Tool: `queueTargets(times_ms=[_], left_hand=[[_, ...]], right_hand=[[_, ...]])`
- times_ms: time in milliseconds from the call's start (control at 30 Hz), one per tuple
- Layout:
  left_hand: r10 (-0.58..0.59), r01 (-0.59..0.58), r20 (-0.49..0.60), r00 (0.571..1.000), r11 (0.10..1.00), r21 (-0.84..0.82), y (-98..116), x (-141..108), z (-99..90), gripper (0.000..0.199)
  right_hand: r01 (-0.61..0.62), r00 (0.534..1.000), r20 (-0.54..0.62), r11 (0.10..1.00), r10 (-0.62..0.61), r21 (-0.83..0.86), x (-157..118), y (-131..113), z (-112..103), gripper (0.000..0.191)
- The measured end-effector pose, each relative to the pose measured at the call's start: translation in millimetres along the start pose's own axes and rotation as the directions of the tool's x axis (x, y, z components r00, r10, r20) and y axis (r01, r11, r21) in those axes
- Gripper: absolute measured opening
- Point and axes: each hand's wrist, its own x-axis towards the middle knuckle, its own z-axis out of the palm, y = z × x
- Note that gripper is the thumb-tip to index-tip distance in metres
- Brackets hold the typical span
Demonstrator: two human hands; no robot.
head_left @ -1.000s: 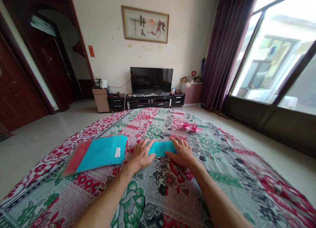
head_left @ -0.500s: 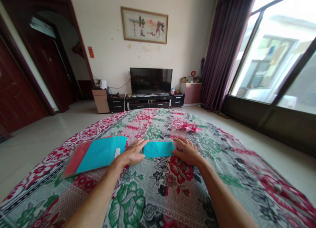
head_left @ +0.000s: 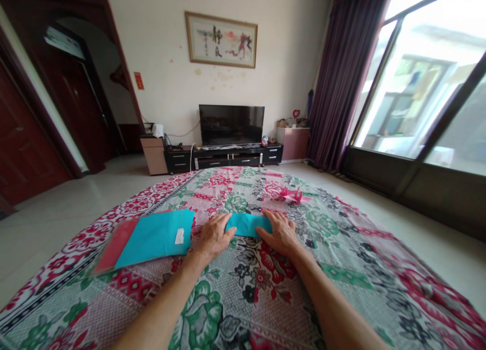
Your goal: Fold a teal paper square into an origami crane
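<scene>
A narrow blue folded paper strip (head_left: 246, 224) lies across the patterned tablecloth (head_left: 243, 294) between my hands. My left hand (head_left: 215, 234) is at its left end, with thumb and fingers apart and the thumb tip at the paper's edge. At the right end rests my right hand (head_left: 279, 231), thumb on the paper's near side and fingers spread over the far corner. Creases show faintly on the strip.
To the left lies a clear packet of blue sheets (head_left: 155, 236) and red sheets (head_left: 116, 244). Pink folded paper figures (head_left: 291, 194) sit beyond my right hand. A television (head_left: 232, 125) stands on a low cabinet past the table.
My left hand has moved right and now covers the strip's left end. The strip has shifted slightly right and away from me. My right thumb has moved left onto the paper.
</scene>
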Motion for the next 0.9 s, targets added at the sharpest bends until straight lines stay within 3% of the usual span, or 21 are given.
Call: queueTargets(times_ms=[133,367,633,900], left_hand=[[0.053,-0.052,-0.004,0.999,0.997,0.049,-3.4,-3.5,6.2,0.048],[0.04,-0.039,-0.006,0.999,0.998,0.049,-5.7,-3.4,8.5,0.05],[-0.019,0.009,-0.108,0.994,0.996,-0.091,2.5,-3.5,0.9,0.064],[-0.022,-0.014,-0.173,0.985,0.979,-0.201,1.7,-2.2,2.3,0.062]], right_hand=[[0.042,0.998,-0.039,0.999,-0.041,0.016,-0.2,4.5,2.5,0.054],[0.114,0.981,-0.163,0.992,-0.103,0.056,0.7,1.9,-2.8,0.044],[0.136,0.97,-0.239,0.93,-0.054,0.343,8.6,5.3,-0.9,0.027],[0.057,0.971,-0.238,0.97,0.001,0.237,5.6,0.3,-6.0,0.028]])
